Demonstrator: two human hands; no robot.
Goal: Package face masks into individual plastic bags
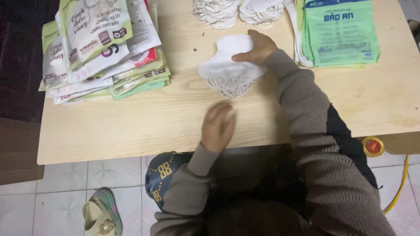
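1. The stack of white face masks [229, 65] lies on the wooden bench [131, 126], a little far of centre, with its tangle of elastic ear loops [232, 87] spilling toward the near side.
2. Judged by look, the masks are very light, soft and floppy; a stack like this would likely slide apart or fan out if nudged from one edge. The best hold looks to be flat across the folded cloth body, not the loops, which would snag and stretch.
3. The right hand [258, 48] rests palm-down on the far right part of the stack, fingers together and spread flat over the cloth, pressing it, not pinching.
4. The left hand [217, 126] is blurred, just near of the stack and apart from it, over bare wood; its fingers look loosely curled and it holds nothing that shows.
5. Piled printed mask packets [100, 48] sit at far left, green packets [341, 32] at far right, more mask bundles [238, 11] at the far edge.
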